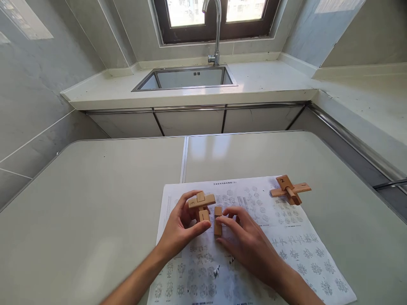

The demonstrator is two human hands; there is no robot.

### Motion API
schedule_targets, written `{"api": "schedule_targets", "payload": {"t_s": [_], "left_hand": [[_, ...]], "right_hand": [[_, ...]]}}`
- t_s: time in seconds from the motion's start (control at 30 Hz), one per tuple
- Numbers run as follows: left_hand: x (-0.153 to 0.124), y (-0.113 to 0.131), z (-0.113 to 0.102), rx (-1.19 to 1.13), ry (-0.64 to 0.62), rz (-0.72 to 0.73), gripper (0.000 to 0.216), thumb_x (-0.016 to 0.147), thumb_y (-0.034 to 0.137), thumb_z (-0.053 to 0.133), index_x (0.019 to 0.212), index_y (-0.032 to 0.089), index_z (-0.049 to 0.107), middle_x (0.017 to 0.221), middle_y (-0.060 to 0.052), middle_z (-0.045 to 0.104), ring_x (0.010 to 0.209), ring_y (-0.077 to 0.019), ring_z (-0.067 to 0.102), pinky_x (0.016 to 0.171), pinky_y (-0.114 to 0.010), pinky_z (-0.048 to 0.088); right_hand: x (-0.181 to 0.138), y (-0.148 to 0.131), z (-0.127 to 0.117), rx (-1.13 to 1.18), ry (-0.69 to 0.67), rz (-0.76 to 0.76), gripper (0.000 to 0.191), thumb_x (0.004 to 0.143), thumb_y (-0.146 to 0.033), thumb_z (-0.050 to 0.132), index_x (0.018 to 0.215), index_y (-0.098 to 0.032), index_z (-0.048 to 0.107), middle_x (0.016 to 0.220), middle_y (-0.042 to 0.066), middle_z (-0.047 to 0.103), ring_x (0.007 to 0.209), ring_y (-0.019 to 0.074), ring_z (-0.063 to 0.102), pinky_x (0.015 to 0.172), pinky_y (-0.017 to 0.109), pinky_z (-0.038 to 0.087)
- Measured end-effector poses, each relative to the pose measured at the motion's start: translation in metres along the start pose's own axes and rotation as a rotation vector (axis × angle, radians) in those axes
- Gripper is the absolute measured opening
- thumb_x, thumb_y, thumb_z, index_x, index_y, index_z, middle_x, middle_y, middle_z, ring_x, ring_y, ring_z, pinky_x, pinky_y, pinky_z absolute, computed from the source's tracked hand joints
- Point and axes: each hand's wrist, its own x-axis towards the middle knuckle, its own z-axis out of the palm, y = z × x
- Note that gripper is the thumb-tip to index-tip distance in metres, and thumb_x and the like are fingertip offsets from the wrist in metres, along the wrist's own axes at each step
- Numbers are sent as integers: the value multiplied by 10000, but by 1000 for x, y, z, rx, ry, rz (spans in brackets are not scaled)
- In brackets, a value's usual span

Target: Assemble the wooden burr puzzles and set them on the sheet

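Note:
My left hand (pixel 179 228) grips a partly built cluster of notched wooden puzzle bars (pixel 201 204), held just above a printed instruction sheet (pixel 286 245). My right hand (pixel 244 239) pinches a single wooden bar (pixel 218 220) right beside that cluster, the two nearly touching. A second wooden assembly (pixel 290 189), cross-shaped with a "2" written on it, lies on the sheet's far right corner, away from both hands.
The sheet lies on a pale table (pixel 95 203) with a seam down its middle. Beyond the table runs a counter (pixel 270 80) with a steel sink (pixel 187 78) and tap (pixel 216 29) under a window. Tiled walls stand at the left and right.

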Motion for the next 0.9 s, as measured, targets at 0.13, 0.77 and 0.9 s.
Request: {"api": "schedule_targets", "payload": {"t_s": [0.13,0.77,0.9], "left_hand": [[-3,0,5,82,-32,1,719,843,384,876,1435,300,477,1118,-53,705,1018,-209,688,895,-319,540],[-9,4,11,250,-132,115,695,807,360,891,1409,277,554,1111,-73,715,1028,-233,694,864,-327,558],[-9,1,11,243,-133,116,708,809,370,893,1422,286,548,1114,-70,704,955,-205,692,828,-310,559]], "right_hand": [[1,0,-1,64,7,51,190,995,-205,655,1170,-269,693,1297,139,620,1024,271,719,852,442,674],[4,0,-24,1080,-267,529,263,1028,-495,652,1121,-259,587,1188,86,755,1058,245,766,1035,470,585],[5,0,-22,1133,-207,536,367,975,-509,722,1218,-286,561,1345,117,681,1032,250,770,974,475,613]]}}
